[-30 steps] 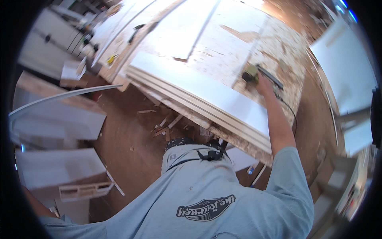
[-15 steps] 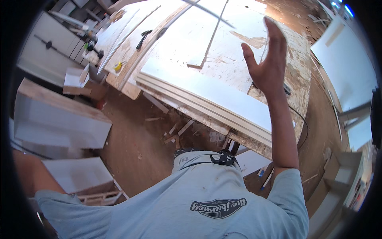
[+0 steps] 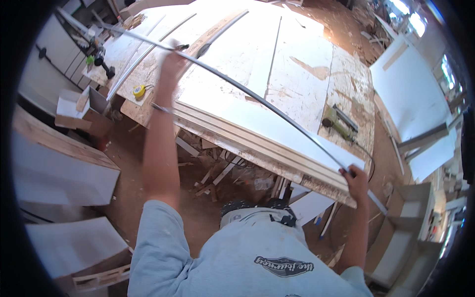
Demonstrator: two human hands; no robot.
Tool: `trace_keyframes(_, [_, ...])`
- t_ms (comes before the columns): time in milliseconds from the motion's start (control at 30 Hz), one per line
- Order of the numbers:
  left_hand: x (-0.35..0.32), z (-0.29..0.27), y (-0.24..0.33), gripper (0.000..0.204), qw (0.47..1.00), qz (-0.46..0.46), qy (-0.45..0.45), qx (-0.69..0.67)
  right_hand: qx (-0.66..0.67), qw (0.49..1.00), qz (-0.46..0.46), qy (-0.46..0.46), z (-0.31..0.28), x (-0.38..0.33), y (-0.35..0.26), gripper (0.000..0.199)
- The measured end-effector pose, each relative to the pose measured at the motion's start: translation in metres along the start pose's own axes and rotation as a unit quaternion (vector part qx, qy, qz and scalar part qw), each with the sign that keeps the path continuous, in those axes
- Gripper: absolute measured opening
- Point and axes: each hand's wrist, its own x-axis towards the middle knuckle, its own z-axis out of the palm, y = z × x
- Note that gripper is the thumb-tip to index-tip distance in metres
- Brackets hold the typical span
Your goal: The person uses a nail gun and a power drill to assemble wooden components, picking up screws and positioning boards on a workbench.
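A: Head view: left hand (image 3: 170,64) and right hand (image 3: 355,177) each clamped on a long thin strip (image 3: 257,99), held bowed above the white panels (image 3: 277,133) on the surface (image 3: 346,99)

B: Risk? It may whip, hitting the sander (image 3: 339,122)

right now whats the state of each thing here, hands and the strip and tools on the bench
left hand: raised, gripping the strip
right hand: closed on the strip near its other end
long thin strip: held in the air over the bench, bowed
white panels: stacked flat on the bench
power tool: lying on the bench, unheld
yellow tape measure: lying on the bench
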Motion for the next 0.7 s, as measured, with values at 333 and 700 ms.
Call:
trace_keyframes(333, [-0.374,0.148,-0.085,0.04,0.9,0.143,-0.303,0.279,-0.101,0.985,-0.105,0.097,0.11,0.199,0.017,0.037])
trace_keyframes(700, [-0.458,0.042,-0.074,0.035,0.915,-0.19,-0.061,0.351,-0.155,0.908,-0.35,-0.173,0.25,0.116,-0.063,0.1])
